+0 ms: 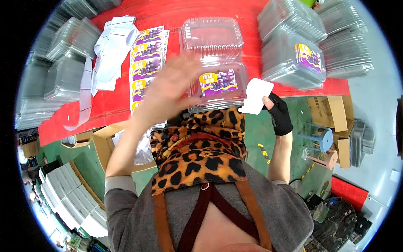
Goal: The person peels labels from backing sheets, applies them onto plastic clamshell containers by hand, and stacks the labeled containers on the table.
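A clear plastic clamshell box [212, 31] lies open on the red table, and a purple grape label [218, 82] sits on its near half. My left hand [168, 86], bare and blurred by motion, is over the left edge of that box; its fingers are smeared. My right hand [277, 111], in a black fingerless glove, pinches a white paper piece [257, 95] at the box's right side. Left of the box lie sheets of grape labels [145, 63], partly hidden by my left hand.
White backing paper [112, 52] is piled at the left of the red table [210, 9]. Stacked clear boxes [73, 40] stand at the far left. More stacks [289, 54] stand at the right, one with several grape labels [308, 58] on it. Cardboard boxes [329, 111] are on the floor.
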The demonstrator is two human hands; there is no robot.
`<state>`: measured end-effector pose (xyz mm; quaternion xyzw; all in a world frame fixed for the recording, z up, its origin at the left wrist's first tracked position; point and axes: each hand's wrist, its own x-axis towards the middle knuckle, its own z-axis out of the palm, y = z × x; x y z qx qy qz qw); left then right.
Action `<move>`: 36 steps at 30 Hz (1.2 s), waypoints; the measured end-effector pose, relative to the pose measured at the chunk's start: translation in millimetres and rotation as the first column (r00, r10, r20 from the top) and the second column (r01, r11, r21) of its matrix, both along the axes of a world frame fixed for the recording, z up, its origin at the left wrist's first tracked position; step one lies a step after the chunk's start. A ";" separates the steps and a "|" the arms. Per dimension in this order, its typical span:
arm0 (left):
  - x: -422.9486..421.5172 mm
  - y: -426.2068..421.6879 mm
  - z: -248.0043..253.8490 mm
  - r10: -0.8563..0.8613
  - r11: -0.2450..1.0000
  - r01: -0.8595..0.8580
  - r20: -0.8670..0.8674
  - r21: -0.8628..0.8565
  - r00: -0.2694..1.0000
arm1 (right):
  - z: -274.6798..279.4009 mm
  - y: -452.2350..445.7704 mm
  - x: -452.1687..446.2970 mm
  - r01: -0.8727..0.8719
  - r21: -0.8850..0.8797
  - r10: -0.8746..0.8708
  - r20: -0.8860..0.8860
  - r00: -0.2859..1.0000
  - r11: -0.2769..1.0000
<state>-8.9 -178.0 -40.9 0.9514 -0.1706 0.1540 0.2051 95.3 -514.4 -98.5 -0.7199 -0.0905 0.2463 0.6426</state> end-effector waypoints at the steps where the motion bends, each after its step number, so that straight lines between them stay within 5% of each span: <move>1: 6.4 -16.7 -9.9 -0.065 0.998 0.065 -0.050 -0.004 0.997 | -1.2 1.5 -3.7 0.014 0.018 -0.013 -0.007 1.000 1.000; 5: 33.1 -45.4 -57.3 -0.195 0.981 0.196 -0.118 -0.003 0.974 | -10.5 -3.2 -6.4 0.028 0.016 -0.028 -0.020 0.999 0.999; 8: 43.9 -49.0 -77.3 -0.122 0.988 0.132 -0.120 0.077 0.985 | -8.8 -0.1 -11.9 0.054 -0.035 -0.055 -0.019 0.998 0.998; 18: 49.4 -60.3 -73.4 -0.150 0.981 0.169 -0.181 0.094 0.972 | -13.0 0.6 -11.8 0.034 -0.143 -0.021 0.091 0.996 0.989; 36: 55.5 -60.3 -74.0 -0.097 0.995 0.096 -0.150 -0.014 0.984 | -11.7 -14.4 -7.3 0.181 0.092 -0.181 -0.005 0.983 0.979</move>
